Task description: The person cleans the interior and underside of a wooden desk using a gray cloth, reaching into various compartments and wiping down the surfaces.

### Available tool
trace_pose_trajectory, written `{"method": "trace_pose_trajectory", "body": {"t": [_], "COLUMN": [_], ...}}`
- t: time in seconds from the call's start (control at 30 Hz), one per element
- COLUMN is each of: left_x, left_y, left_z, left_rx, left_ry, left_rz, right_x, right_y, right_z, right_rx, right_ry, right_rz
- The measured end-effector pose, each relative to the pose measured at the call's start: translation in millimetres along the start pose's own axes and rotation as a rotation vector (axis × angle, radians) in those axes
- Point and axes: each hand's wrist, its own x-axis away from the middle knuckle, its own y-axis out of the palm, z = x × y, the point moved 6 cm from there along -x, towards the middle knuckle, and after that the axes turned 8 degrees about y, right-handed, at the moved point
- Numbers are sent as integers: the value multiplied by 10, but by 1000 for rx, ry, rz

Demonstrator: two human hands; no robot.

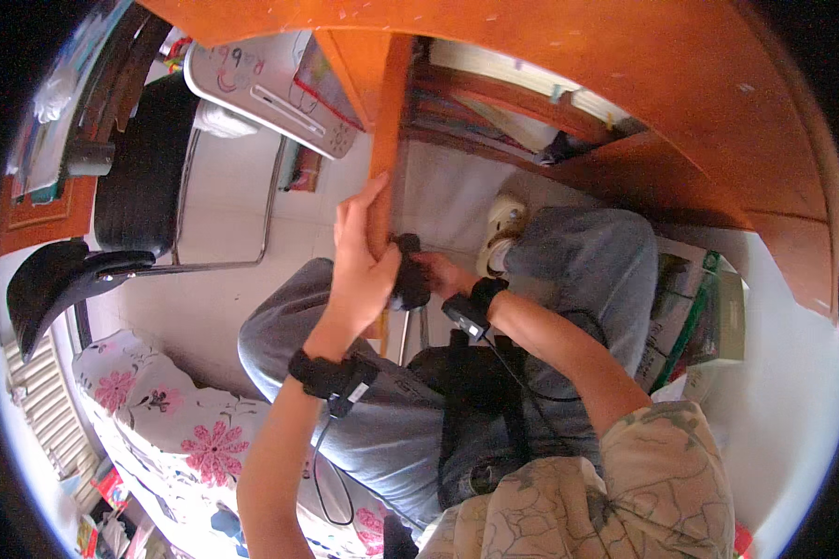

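My left hand [360,262] is wrapped around the lower part of an orange-brown wooden board [386,126], which juts from the desk towards me. Just right of it, my right hand [444,274] grips a dark, soft-looking item [411,276], perhaps a cloth. That item touches or nearly touches the board's near end; what it is exactly cannot be made out. Below both hands, a thin metal rod [405,335] shows in front of my lap. Black straps with small cabled devices sit on both wrists.
The desk top [566,42] curves overhead. At the left stand a black chair [140,168] with metal legs and a white folding tray table [273,98]. A flowered bedspread [213,451] lies lower left. Boxes [685,314] stand right of my knee.
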Motion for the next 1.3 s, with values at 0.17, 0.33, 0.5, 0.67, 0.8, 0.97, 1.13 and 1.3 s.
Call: {"method": "trace_pose_trajectory", "body": {"t": [0.17, 0.33, 0.5, 0.67, 0.8, 0.97, 1.13, 1.3], "left_x": [-78, -67, -55, -65, -76, -87, -73, -77], "left_y": [30, 0, 23, -14, -22, 87, 92, 102], "left_z": [63, 42, 83, 7, -11, 29, 44, 24], "left_rx": [-23, -62, -19, -31, -43, -42, -64, -50], "left_ry": [75, 85, 88, 120, 89, 76, 76, 13], "left_rz": [7, 6, 24, 15, -2, 4, 35, -39], "right_x": [613, 992, 1257, 1055, 629, 197, -81, -247], "right_y": [468, 988, 1236, 1122, 713, 118, -92, -288], "right_z": [-196, -161, -259, -263, -260, -217, -244, -291], "right_rx": [257, 466, 576, 557, 320, 89, 29, 80], "right_ry": [-121, -349, -507, -577, -467, -302, -218, -236], "right_rz": [48, 77, 44, 54, 161, 232, 162, 241]}}
